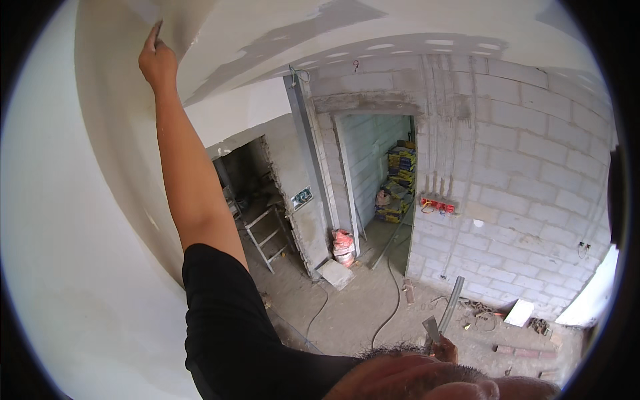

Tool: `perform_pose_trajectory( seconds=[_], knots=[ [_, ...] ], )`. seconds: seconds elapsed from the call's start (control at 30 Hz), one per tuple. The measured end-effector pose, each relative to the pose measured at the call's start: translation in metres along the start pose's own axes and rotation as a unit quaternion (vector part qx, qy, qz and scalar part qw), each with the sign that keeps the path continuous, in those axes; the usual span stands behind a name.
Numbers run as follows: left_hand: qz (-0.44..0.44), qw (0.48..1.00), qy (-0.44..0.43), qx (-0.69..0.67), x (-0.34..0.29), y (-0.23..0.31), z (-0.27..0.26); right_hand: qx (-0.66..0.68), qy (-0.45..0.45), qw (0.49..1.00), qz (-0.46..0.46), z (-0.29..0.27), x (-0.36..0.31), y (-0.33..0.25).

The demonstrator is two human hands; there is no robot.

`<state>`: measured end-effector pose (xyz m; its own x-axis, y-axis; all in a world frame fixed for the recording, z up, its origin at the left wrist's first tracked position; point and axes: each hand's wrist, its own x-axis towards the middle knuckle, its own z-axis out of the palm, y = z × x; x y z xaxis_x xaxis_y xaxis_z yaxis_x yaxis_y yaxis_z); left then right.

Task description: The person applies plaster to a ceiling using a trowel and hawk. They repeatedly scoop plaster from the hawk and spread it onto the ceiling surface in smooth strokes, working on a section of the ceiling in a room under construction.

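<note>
My left hand [159,67] is raised at the upper left, its bare arm coming out of a black sleeve. Its fingers close on a thin dark tool [157,32], like a scraper seen edge-on, held up at the plastered surface [123,87]. Low and right of centre, my right hand [445,349] is partly hidden. It grips a putty knife [432,329] with a flat metal blade pointing up. A long, narrow grey metal blade [453,305] rises beside the putty knife, seemingly in the same hand.
Ahead stands a grey block wall [513,153] with red electrical boxes [438,205]. Stacked bags [400,177] show through one doorway; a ladder [267,237] leans by another opening. Across the floor [360,300] lie a hose [396,310], bricks [523,351] and a white board [519,313].
</note>
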<state>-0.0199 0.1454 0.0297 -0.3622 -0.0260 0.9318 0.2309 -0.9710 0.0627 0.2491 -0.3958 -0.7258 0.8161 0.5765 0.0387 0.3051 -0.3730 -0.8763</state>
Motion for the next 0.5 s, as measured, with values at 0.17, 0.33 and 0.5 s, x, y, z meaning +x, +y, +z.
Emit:
perform_pose_trajectory(
  seconds=[0.17, 0.33, 0.5],
  knots=[
    [-0.042, 0.998, -0.038, 0.015, 0.038, 0.015, 0.004, 0.029, 0.008, 1.0, 0.0, -0.006, -0.006, -0.022],
    [-0.001, 0.999, -0.05, 0.016, 0.048, 0.001, 0.017, -0.002, -0.006, 1.0, -0.003, -0.009, -0.007, -0.028],
    [-0.024, 0.996, -0.072, 0.036, 0.053, -0.001, 0.023, -0.013, 0.011, 1.0, -0.021, -0.005, -0.008, -0.017]
  ],
)
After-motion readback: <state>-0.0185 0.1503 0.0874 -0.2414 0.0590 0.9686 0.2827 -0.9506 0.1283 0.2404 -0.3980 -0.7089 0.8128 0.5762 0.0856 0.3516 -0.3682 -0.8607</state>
